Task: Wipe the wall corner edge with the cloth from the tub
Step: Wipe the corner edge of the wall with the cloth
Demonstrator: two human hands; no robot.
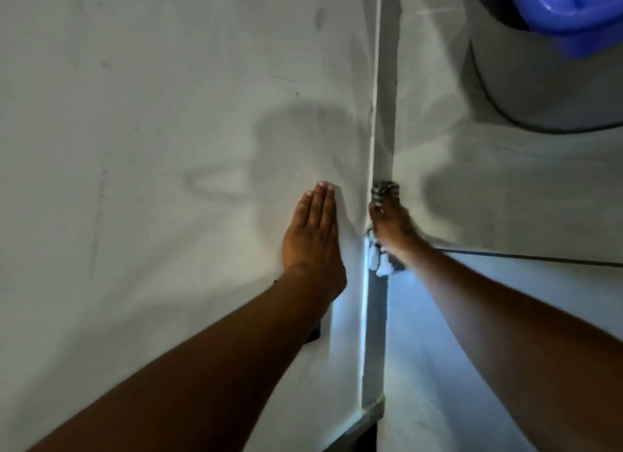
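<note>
The fingers (391, 195) of the right hand (392, 227) curl around a striped grey-and-white cloth (382, 261), pressing it onto the wall corner edge (382, 141) just right of the frame's centre; one end of the cloth shows at the fingertips, and the rest bunches out below the palm. The left hand (313, 246) lies flat on the pale wall (151, 148) just beside the edge, fingers straight, together and holding nothing. Both bare forearms reach up from the lower corners of the frame. In the upper right corner a blue tub (569, 17) sits above a grey round container (539, 91).
</note>
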